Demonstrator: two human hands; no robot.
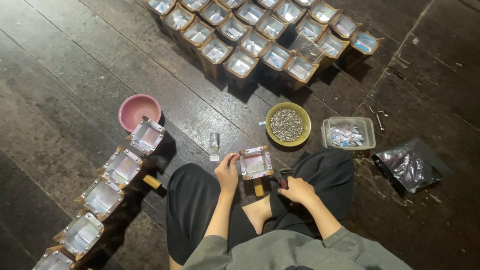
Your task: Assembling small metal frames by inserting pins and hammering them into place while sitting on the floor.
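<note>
The square box has wooden sides and a shiny, foil-like metal lining with bright studs at its corners. The floor is dark, rough, worn planking. The yellow bowl holds dull grey metal pieces; the pink bowl looks like smooth plastic, as does the clear tub.

The right hand hides its tool (dark, partly red), too small to identify.
</note>
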